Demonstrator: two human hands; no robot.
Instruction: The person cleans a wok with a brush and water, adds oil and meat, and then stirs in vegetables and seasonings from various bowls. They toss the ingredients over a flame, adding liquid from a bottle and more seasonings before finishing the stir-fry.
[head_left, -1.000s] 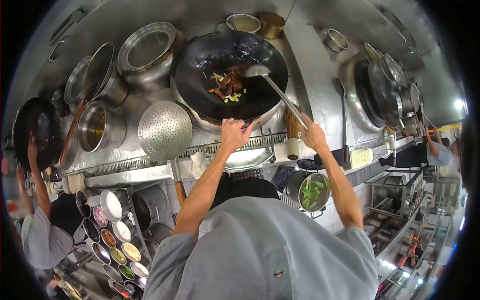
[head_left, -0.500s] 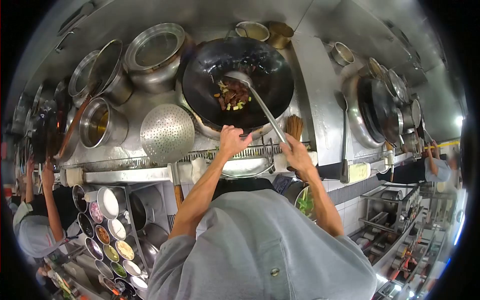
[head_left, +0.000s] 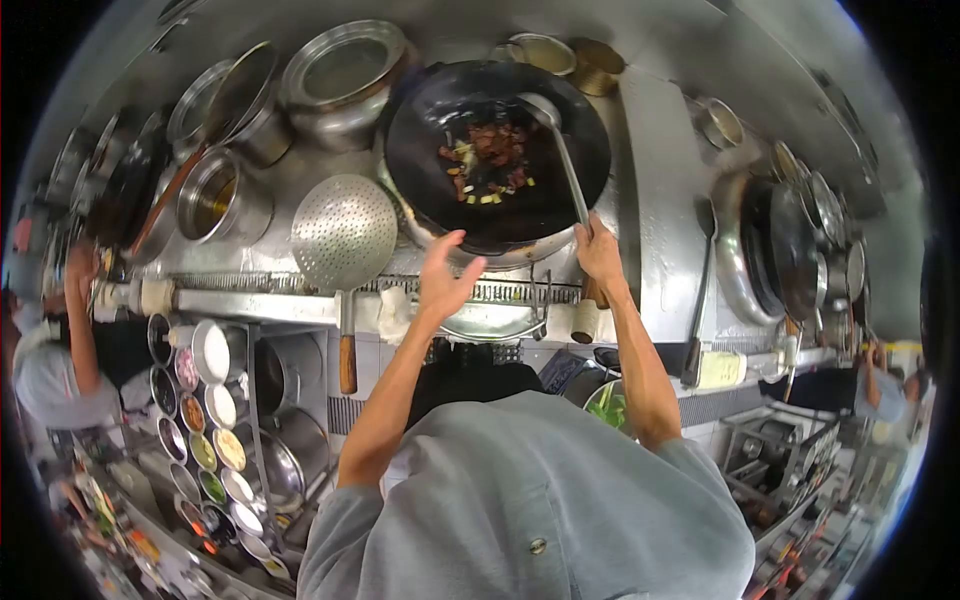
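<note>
At steel counter, sweep ladle, held in right hand, gently under meat in wok, with left hand wide and empty.

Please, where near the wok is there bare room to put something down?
The steel strip, between the wok and the unheld ladle to its right, looks bare. Left of the wok is crowded: strainer, pots.

one wok at the upper middle of the frame, one ladle in it, one left hand and one right hand near the centre, one skimmer left of them, two small pots near the top edge; lower left, over a dozen bowls, too crowded to count exactly
</note>
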